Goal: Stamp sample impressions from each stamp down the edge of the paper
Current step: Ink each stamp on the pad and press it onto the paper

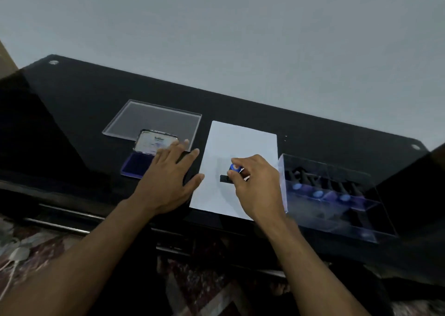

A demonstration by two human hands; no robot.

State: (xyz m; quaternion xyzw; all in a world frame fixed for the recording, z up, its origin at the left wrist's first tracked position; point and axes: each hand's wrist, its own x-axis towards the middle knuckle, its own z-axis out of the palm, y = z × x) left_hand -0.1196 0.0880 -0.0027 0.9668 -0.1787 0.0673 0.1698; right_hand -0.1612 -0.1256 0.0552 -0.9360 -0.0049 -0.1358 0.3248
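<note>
Both forearms reach in from the near edge of the table (72, 103), a broad black top on which the paper (240, 144) serves as landmark at the middle. Left of the paper lies a clear lid (154, 118), and nearer than that the open ink pad (137, 165); right of the paper stands a clear box (337, 195) with more stamps (317, 192) inside. Flat on the table just left of the paper, the left hand (168, 180) has its fingers spread and holds nothing, its thumb touching the sheet's left edge. Over the paper's lower middle the right hand (257, 185) pinches a blue-topped stamp (231, 174), whose black base sits on or just above the sheet; contact cannot be told. No impressions show on the sheet, so this looks like the first sample. Next comes a firm, level press and a straight lift. Bare white remains above and below the stamp, though it sits nearer the middle than either long edge.
</note>
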